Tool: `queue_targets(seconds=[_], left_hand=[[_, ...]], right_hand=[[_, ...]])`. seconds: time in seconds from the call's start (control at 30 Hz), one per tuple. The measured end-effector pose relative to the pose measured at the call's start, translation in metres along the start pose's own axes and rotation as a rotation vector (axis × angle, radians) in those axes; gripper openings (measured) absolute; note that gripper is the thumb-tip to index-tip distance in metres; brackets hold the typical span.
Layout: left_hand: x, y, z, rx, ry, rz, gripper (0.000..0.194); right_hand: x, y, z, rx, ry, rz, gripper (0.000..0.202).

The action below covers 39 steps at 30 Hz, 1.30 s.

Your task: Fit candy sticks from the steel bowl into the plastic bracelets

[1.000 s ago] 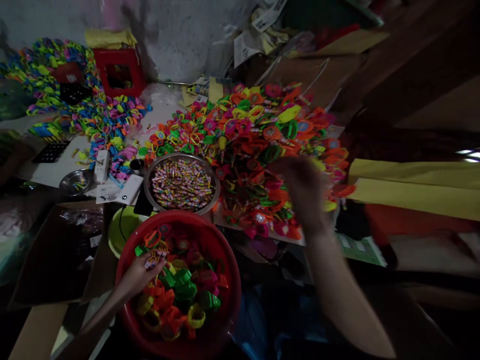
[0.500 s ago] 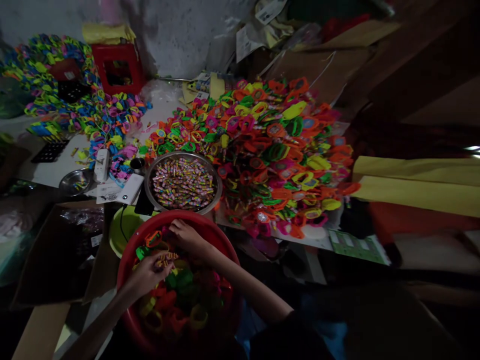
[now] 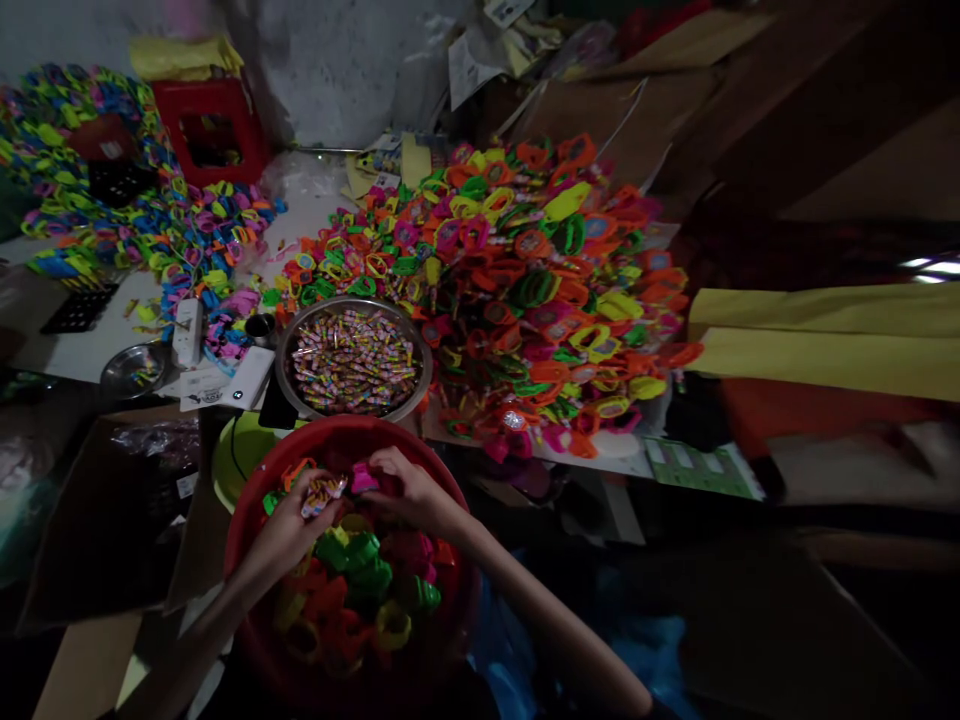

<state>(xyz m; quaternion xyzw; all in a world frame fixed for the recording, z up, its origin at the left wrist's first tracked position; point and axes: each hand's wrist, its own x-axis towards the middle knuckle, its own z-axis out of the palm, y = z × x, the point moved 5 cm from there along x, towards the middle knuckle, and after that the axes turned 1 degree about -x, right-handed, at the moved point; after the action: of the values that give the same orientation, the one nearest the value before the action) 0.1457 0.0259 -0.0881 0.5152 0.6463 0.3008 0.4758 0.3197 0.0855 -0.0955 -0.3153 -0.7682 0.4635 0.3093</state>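
Over a red plastic tub (image 3: 244, 535), my left hand (image 3: 294, 520) is closed around several small wrapped candies (image 3: 322, 496), their striped wrappers showing at the fingertips. My right hand (image 3: 412, 492) pinches a pink toy watch (image 3: 365, 478) just to the right of the candies. A small gap seems to lie between the two. Beneath the hands, loose toy watches in green (image 3: 367, 565), orange, yellow and pink fill the tub. Directly behind it, a round metal bowl (image 3: 429, 375) holds many similar wrapped candies (image 3: 356, 360).
A large heap of bright toy watches (image 3: 555, 300) covers the table right of the bowl. Farther left are another colourful heap (image 3: 217, 215), a red stool (image 3: 259, 130), a white power strip (image 3: 187, 330) and a small metal dish (image 3: 112, 375). A cardboard box (image 3: 82, 540) stands lower left.
My right hand has lifted the pink toy watch from among the pieces in the tub and turned toward my left hand. My left hand has risen slightly with the candies. The view has shifted a little.
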Motion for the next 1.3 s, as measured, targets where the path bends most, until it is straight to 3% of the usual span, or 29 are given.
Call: queue_targets(seconds=[0.13,0.23,0.37,0.53,0.67,0.83,1.03,1.3], left_hand=[[0.004,0.014,0.004,0.022,-0.013,0.076,0.031],[0.006,0.015,0.005,0.067,-0.028,0.103,0.031],[0.005,0.017,0.008,0.115,-0.087,0.117,0.029],[0.005,0.028,0.01,0.1,-0.089,0.187,0.023],[0.006,0.034,0.009,0.113,-0.075,0.229,0.024],[0.005,0.042,0.008,0.128,-0.101,0.226,0.022],[0.006,0.049,0.008,0.082,-0.117,0.2,0.021],[0.006,0.048,0.011,0.049,-0.132,0.156,0.022]], right_hand=[[-0.002,-0.013,-0.003,0.039,-0.083,0.002,0.05],[-0.004,-0.026,-0.005,0.156,-0.125,-0.064,0.038],[-0.006,-0.028,-0.009,0.295,-0.066,0.061,0.032],[-0.005,-0.029,-0.014,0.037,0.057,-0.007,0.037],[-0.003,-0.032,-0.017,-0.121,0.119,-0.082,0.027],[-0.004,-0.038,-0.02,-0.257,0.143,-0.154,0.024],[-0.007,-0.04,-0.023,-0.32,0.136,-0.298,0.028],[-0.009,-0.041,-0.023,-0.254,0.199,-0.327,0.031]])
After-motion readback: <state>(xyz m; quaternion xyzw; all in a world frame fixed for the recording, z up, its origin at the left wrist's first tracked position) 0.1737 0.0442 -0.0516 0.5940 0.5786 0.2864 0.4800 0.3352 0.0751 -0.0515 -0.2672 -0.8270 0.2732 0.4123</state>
